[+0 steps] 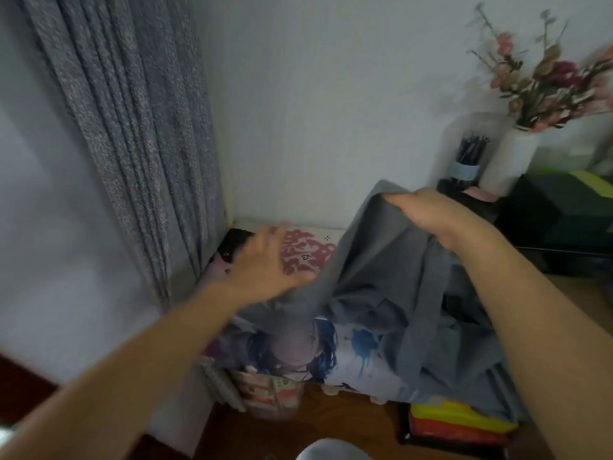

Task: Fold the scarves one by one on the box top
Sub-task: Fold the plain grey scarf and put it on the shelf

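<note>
Head cam: the right hand (419, 215) pinches a big plain grey fabric scarf (391, 277) and lifts it over the illustrated, blue-and-pink printed box top (351, 360), while the blurry left hand (268, 263) is spread open-fingered, touching its lower edge.

The scarf (391, 260) was plain grey; the box top (308, 257) bore pink and blue print; the curtain (132, 127) was speckled grey.
</note>
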